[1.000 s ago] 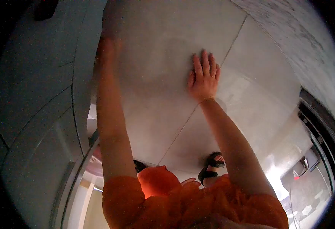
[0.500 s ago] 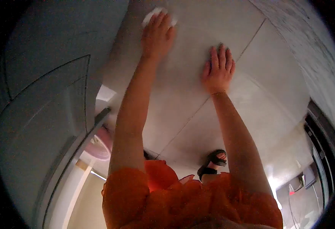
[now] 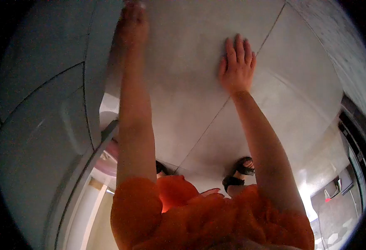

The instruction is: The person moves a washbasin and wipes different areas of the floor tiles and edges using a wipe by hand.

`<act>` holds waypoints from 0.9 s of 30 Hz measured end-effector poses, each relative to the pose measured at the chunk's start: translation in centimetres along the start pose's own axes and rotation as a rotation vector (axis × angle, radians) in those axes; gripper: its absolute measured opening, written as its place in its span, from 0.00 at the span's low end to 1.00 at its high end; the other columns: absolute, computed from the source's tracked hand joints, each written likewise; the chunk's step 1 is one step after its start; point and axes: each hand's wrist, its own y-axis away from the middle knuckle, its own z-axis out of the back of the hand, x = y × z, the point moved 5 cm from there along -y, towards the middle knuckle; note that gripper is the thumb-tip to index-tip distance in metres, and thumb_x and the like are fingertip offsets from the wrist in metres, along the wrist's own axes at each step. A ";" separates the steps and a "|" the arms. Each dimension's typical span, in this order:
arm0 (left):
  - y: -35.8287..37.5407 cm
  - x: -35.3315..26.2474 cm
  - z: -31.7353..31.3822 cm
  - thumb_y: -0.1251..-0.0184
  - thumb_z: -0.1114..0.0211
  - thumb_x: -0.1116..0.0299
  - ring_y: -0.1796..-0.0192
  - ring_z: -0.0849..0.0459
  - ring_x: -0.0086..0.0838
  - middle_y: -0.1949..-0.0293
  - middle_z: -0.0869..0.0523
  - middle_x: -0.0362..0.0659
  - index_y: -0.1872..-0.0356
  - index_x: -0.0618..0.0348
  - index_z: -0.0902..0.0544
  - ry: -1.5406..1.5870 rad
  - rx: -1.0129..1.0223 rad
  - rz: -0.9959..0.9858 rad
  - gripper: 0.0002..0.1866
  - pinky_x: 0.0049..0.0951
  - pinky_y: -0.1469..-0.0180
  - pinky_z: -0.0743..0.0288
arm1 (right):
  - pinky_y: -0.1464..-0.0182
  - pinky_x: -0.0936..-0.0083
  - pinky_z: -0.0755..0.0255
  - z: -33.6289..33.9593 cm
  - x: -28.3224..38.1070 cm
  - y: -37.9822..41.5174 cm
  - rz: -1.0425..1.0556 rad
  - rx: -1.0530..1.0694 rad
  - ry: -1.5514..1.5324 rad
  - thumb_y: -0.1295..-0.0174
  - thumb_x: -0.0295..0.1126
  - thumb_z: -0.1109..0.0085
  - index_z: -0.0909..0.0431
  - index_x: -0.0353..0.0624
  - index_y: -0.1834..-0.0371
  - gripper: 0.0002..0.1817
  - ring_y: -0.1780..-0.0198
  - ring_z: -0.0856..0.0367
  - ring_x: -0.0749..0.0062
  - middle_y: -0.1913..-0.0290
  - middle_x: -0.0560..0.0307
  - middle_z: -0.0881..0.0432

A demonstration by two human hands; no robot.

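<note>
My left hand [image 3: 134, 27] reaches far forward on the grey tiled floor [image 3: 183, 75], close beside the dark door at the left. It is somewhat blurred, and its fingertips run to the top edge of the view. Only a small pale bit of the white cloth [image 3: 141, 5] shows at these fingers; the rest is hidden. Lying flat on the floor by a tile joint, my right hand [image 3: 238, 66] has its fingers stretched out and holds nothing.
A dark grey panelled door [image 3: 45, 108] stands along the left. Behind its edge is a pink basin [image 3: 107, 165]. A marbled wall [image 3: 341, 46] rises at the right, with a dark frame [image 3: 356, 141] below it. My black sandals [image 3: 242, 170] are on the floor.
My left hand has slid left and forward with the cloth, toward the door. My right hand stays flat on the floor and appears slightly higher in view. The view has shifted a little.
</note>
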 end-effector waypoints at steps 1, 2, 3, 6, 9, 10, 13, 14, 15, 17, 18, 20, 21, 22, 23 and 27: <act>2.8 -2.2 0.7 0.34 0.52 0.66 0.37 0.33 0.41 0.39 0.31 0.48 0.40 0.54 0.32 0.040 0.046 -0.038 0.21 0.43 0.38 0.37 | 0.33 0.52 0.54 0.0 -0.1 -0.1 0.000 -0.008 -0.009 0.42 0.38 0.53 0.37 0.55 0.36 0.27 0.31 0.47 0.53 0.31 0.55 0.43; 6.7 -4.1 1.8 0.34 0.52 0.67 0.37 0.33 0.40 0.39 0.31 0.48 0.40 0.54 0.32 0.072 0.121 -0.080 0.21 0.42 0.38 0.37 | 0.33 0.52 0.54 0.1 -0.1 0.0 -0.004 -0.014 -0.020 0.42 0.38 0.53 0.37 0.55 0.36 0.27 0.31 0.47 0.53 0.31 0.55 0.43; 10.7 -4.4 2.2 0.35 0.49 0.64 0.38 0.32 0.44 0.39 0.30 0.49 0.40 0.55 0.31 0.033 0.094 -0.255 0.22 0.43 0.38 0.37 | 0.33 0.52 0.54 0.2 -0.1 0.0 -0.002 -0.020 -0.026 0.42 0.38 0.53 0.37 0.54 0.36 0.27 0.31 0.47 0.53 0.31 0.55 0.43; 16.8 -1.1 2.3 0.36 0.46 0.60 0.37 0.33 0.49 0.38 0.31 0.50 0.40 0.60 0.31 -0.402 0.235 -0.310 0.25 0.44 0.37 0.39 | 0.33 0.51 0.54 0.2 -0.5 0.1 -0.001 -0.032 -0.038 0.43 0.38 0.52 0.36 0.54 0.36 0.27 0.31 0.47 0.53 0.31 0.55 0.42; 13.5 12.9 2.3 0.35 0.48 0.57 0.36 0.33 0.46 0.38 0.31 0.51 0.41 0.63 0.31 -0.356 -0.114 -0.036 0.25 0.40 0.38 0.37 | 0.33 0.51 0.53 0.2 -0.6 0.2 0.014 -0.034 -0.031 0.43 0.37 0.52 0.36 0.54 0.37 0.27 0.31 0.47 0.53 0.32 0.54 0.42; 10.1 13.6 2.6 0.35 0.48 0.58 0.37 0.33 0.46 0.38 0.31 0.50 0.41 0.62 0.31 -0.280 -0.102 0.077 0.25 0.40 0.38 0.37 | 0.33 0.51 0.53 0.3 -0.6 0.2 0.014 -0.040 -0.024 0.44 0.37 0.52 0.35 0.53 0.37 0.27 0.31 0.47 0.53 0.32 0.54 0.42; 3.3 11.3 0.0 0.36 0.47 0.59 0.37 0.33 0.45 0.39 0.30 0.49 0.42 0.59 0.30 -0.147 -0.072 0.166 0.24 0.39 0.38 0.37 | 0.33 0.51 0.53 0.4 -0.9 -0.2 0.019 -0.058 0.001 0.44 0.38 0.52 0.36 0.54 0.37 0.27 0.31 0.47 0.53 0.31 0.55 0.42; 2.5 9.0 -0.6 0.37 0.47 0.59 0.37 0.32 0.45 0.39 0.29 0.49 0.42 0.58 0.29 -0.106 -0.069 0.146 0.23 0.39 0.38 0.37 | 0.33 0.52 0.53 0.3 -0.9 -0.1 0.029 -0.056 0.006 0.43 0.39 0.52 0.36 0.54 0.37 0.27 0.31 0.48 0.54 0.31 0.55 0.43; 2.2 5.9 -1.0 0.37 0.46 0.60 0.37 0.32 0.45 0.40 0.29 0.48 0.43 0.57 0.29 -0.058 -0.088 0.088 0.23 0.39 0.38 0.37 | 0.33 0.51 0.53 0.2 -1.0 -0.2 0.034 -0.066 0.017 0.43 0.39 0.52 0.36 0.54 0.37 0.27 0.31 0.48 0.54 0.31 0.56 0.43; 4.9 -0.4 -1.0 0.38 0.46 0.60 0.38 0.32 0.44 0.40 0.28 0.47 0.43 0.55 0.28 0.052 -0.135 -0.088 0.22 0.38 0.38 0.37 | 0.33 0.51 0.53 -0.2 -0.9 0.1 0.047 -0.078 0.026 0.43 0.40 0.52 0.37 0.54 0.37 0.27 0.31 0.47 0.55 0.31 0.57 0.42; 7.8 -3.3 -0.6 0.39 0.46 0.61 0.38 0.32 0.44 0.41 0.28 0.47 0.44 0.54 0.27 0.117 -0.160 -0.207 0.22 0.38 0.38 0.37 | 0.33 0.51 0.53 -0.4 -1.0 0.0 0.049 -0.091 0.024 0.43 0.40 0.53 0.37 0.55 0.36 0.27 0.31 0.47 0.55 0.31 0.57 0.42; 15.7 -7.3 1.1 0.44 0.41 0.67 0.36 0.32 0.39 0.39 0.29 0.45 0.44 0.51 0.26 0.278 0.020 -0.306 0.22 0.36 0.36 0.38 | 0.33 0.51 0.54 -0.5 -1.2 0.6 0.048 -0.120 0.011 0.42 0.40 0.53 0.38 0.55 0.36 0.27 0.31 0.47 0.56 0.32 0.59 0.42; 19.4 -8.8 1.6 0.43 0.42 0.69 0.37 0.32 0.38 0.38 0.31 0.44 0.45 0.51 0.26 0.052 0.112 -0.415 0.22 0.35 0.37 0.37 | 0.33 0.51 0.54 -0.9 -1.0 0.9 0.047 -0.115 0.015 0.42 0.40 0.53 0.38 0.55 0.36 0.27 0.31 0.47 0.56 0.32 0.59 0.41; 22.5 -9.6 1.8 0.42 0.43 0.71 0.37 0.31 0.37 0.37 0.32 0.44 0.45 0.51 0.26 -0.178 0.196 -0.521 0.21 0.34 0.37 0.36 | 0.33 0.51 0.53 -1.0 -0.9 1.0 0.047 -0.123 0.021 0.42 0.40 0.53 0.38 0.55 0.36 0.27 0.31 0.46 0.56 0.32 0.59 0.41; 25.0 -8.8 2.2 0.41 0.44 0.73 0.39 0.29 0.37 0.38 0.30 0.45 0.45 0.54 0.26 -0.073 0.246 -0.532 0.20 0.32 0.38 0.35 | 0.33 0.51 0.53 -1.2 -0.9 1.0 0.043 -0.128 0.031 0.42 0.40 0.53 0.38 0.56 0.36 0.27 0.31 0.46 0.57 0.32 0.59 0.41; 27.5 -0.7 2.8 0.38 0.46 0.74 0.45 0.23 0.40 0.44 0.24 0.50 0.47 0.60 0.25 0.001 0.205 -0.300 0.17 0.32 0.42 0.30 | 0.33 0.52 0.53 -3.0 -0.6 2.1 0.085 -0.185 0.000 0.41 0.41 0.55 0.39 0.58 0.35 0.28 0.31 0.46 0.58 0.31 0.60 0.42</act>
